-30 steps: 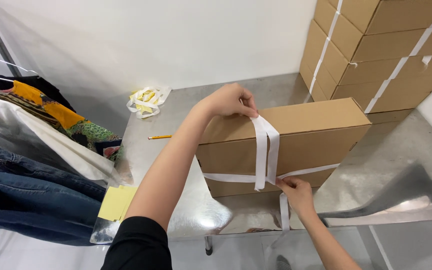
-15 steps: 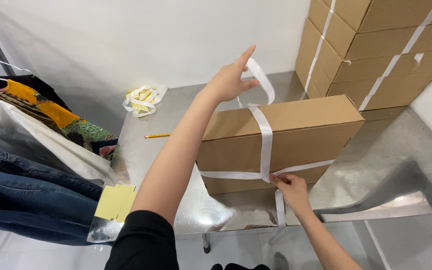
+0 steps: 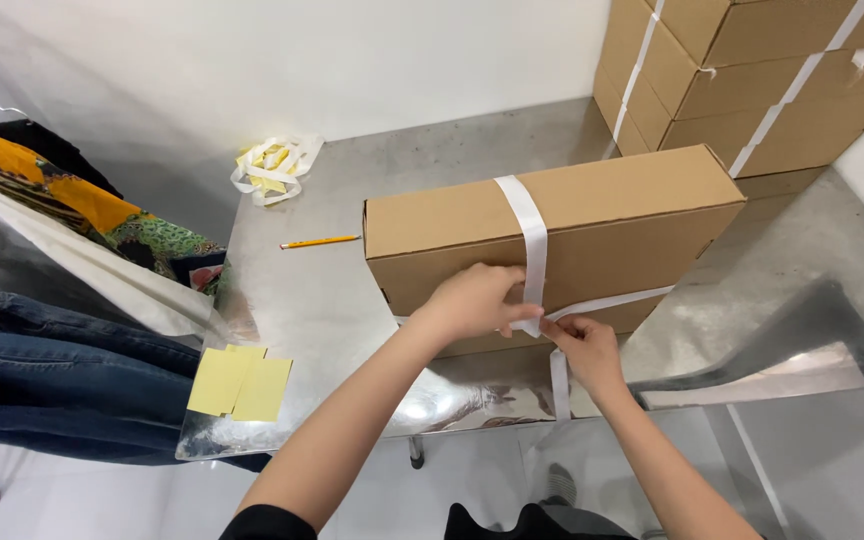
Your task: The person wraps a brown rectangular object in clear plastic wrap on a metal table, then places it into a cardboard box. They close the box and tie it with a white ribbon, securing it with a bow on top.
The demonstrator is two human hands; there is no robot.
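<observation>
A flat brown cardboard box lies on a steel table. A white strap runs over its top and down the near side, where it crosses a second strap running sideways. My left hand presses against the box's near face and pinches the strap at the crossing. My right hand grips the strap just below the crossing, with a loose end hanging down past the table's edge.
A yellow pencil and a bundle of white and yellow straps lie on the table behind. Yellow paper sheets sit at the near left corner. Strapped cardboard boxes are stacked at the back right. Clothes hang at the left.
My left hand has come down from above the box's far edge, where it held the strap up, to the near face at the strap crossing. The strap now lies flat over the top.
</observation>
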